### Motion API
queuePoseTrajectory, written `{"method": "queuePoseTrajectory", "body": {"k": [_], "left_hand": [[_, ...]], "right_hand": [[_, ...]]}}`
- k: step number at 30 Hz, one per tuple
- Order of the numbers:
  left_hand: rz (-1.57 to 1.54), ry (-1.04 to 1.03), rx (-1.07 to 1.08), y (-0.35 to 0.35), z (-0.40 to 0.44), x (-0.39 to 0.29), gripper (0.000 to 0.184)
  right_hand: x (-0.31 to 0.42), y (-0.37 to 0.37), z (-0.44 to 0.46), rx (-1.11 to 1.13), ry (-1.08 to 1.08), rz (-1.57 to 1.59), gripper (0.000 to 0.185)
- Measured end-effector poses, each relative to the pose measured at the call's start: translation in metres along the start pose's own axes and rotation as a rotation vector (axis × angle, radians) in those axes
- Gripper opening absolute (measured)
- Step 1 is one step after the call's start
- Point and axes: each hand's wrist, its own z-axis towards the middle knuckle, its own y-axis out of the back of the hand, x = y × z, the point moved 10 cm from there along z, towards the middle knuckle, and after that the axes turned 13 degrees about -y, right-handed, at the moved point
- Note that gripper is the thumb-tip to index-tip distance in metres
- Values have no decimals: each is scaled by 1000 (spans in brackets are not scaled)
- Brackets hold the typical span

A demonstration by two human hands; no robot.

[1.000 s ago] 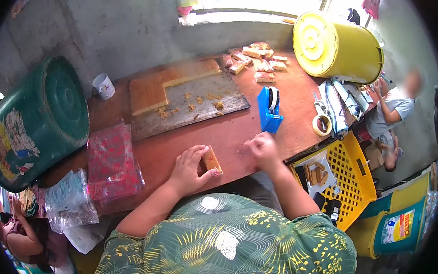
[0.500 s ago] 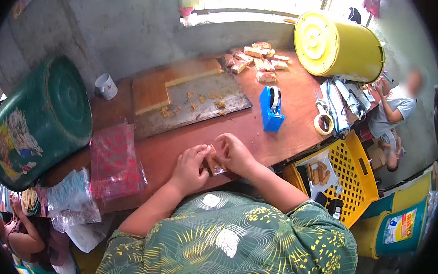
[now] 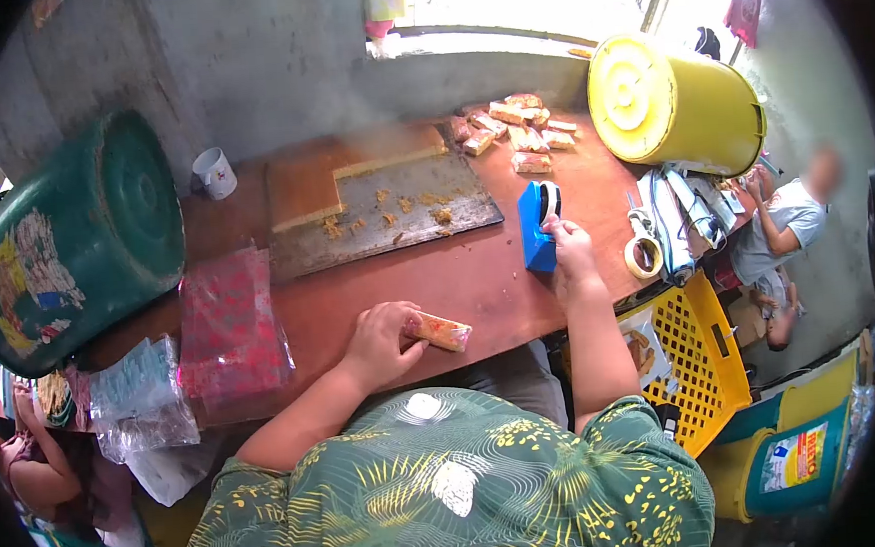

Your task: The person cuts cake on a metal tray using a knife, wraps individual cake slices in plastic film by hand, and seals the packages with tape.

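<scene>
My left hand [image 3: 383,343] is closed around one end of a wrapped cake slice [image 3: 441,330], which lies tilted near the table's front edge. To its right, my right hand [image 3: 572,252] reaches to a blue tape dispenser [image 3: 534,232]. Its thumb and finger pinch at the tape beside the clear tape roll [image 3: 550,198]; the tape strip itself is too small to make out. Beyond my hands, a metal tray [image 3: 422,188] holds a slab of brown cake [image 3: 302,182] and loose crumbs. Several wrapped cake slices [image 3: 529,137] are piled at the back of the table.
Printed red plastic bags [image 3: 225,322] and clear bags [image 3: 144,392] lie at the left. A green bucket [image 3: 85,245], a white mug [image 3: 214,173] and a yellow bucket [image 3: 682,98] flank the table. A masking tape roll [image 3: 644,256] lies above a yellow crate [image 3: 698,358]. Other people sit at both sides.
My right hand has left the wrapped slice and moved right and forward to the tape dispenser. My left hand keeps hold of the slice, which has turned to point right.
</scene>
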Motion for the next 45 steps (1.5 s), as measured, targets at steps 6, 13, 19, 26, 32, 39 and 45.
{"method": "queuePoseTrajectory", "body": {"k": [6, 13, 19, 26, 32, 39, 45], "left_hand": [[-122, -13, 33, 0, 0, -1, 32], [-182, -55, -26, 1, -2, -11, 30], [49, -288, -97, 11, -3, -32, 37], [-7, -229, -110, 18, -5, -31, 40], [-226, -117, -124, 13, 3, -11, 42], [5, -34, -245, 30, 32, 57, 54], [211, 98, -10, 3, 19, 95, 73]], "right_hand": [[49, 2, -105, -504, 785, -792, 36], [-11, -33, -87, 68, 243, -598, 33], [19, -210, -226, 779, 315, -934, 32], [-9, -182, -183, 612, 248, -1160, 42], [7, -191, -210, 750, 527, -996, 41], [205, -143, -167, -347, 1164, -819, 20], [175, -278, -142, 100, 1094, -843, 29]]}}
